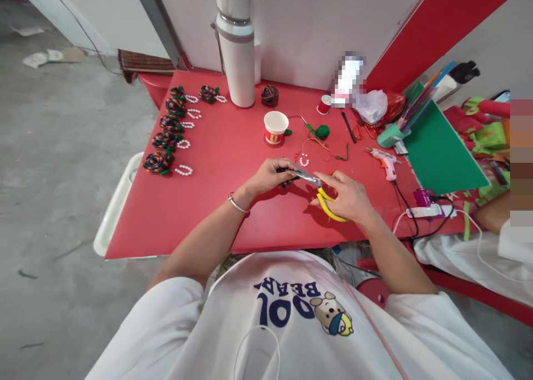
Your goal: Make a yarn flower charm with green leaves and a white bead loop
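My right hand [348, 195] is closed round the yellow handles of a pair of pliers [317, 188], whose metal jaws point left. My left hand [272, 174] pinches a small dark piece [286, 178] at the jaw tips; what it is I cannot make out. Both hands rest on the red table [216, 163] near its front edge. A silver bangle [237, 204] sits on my left wrist. A small loop of white beads [303, 160] lies just beyond the hands.
Several multicoloured yarn rosettes with bead loops [166, 129] line the table's left side. A white flask [236, 52], paper cup [275, 127], yarn ball [270, 95], red thread spool [323, 105], glue gun [386, 161] and green board [441, 152] stand behind and right. Another person's arm [495, 213] is at right.
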Available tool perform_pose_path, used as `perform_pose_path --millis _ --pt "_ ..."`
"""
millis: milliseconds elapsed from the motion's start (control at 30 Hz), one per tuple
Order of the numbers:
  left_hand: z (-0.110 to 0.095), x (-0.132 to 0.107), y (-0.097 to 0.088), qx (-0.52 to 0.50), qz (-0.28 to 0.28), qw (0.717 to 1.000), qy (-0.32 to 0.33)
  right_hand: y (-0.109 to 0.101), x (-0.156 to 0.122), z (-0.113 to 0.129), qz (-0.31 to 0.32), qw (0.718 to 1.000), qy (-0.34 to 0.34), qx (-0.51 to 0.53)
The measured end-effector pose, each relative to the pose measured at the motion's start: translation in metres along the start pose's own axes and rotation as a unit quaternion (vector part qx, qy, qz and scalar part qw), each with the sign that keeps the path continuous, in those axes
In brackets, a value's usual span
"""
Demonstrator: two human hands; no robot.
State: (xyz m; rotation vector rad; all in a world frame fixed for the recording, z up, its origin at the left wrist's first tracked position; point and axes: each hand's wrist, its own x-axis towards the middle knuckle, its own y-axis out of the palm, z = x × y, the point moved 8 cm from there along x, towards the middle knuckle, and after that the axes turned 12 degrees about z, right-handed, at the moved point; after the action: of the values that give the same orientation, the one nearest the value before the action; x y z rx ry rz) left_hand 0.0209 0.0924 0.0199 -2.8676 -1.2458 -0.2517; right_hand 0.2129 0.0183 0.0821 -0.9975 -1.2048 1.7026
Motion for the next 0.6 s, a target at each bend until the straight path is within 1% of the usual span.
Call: perform_pose_path --millis 267,433,600 --pt "-0.0028 -0.0013 0.0021 0.004 0.008 1.000 -0.015 0.0010 -0.0005 -0.0047 0.013 0.999 0.001 0.048" --pt "0.0009 0.0002 0.0030 -0.007 0.013 1.000 -0.028 0.0024 -0.0006 -0.0040 0.052 0.997 0.007 0.052" --pt "-0.0016 -0.0007 0.0035 -0.006 0.011 0.999 -0.035 0.0010 0.0006 -0.0054 0.051 0.996 -0.010 0.075"
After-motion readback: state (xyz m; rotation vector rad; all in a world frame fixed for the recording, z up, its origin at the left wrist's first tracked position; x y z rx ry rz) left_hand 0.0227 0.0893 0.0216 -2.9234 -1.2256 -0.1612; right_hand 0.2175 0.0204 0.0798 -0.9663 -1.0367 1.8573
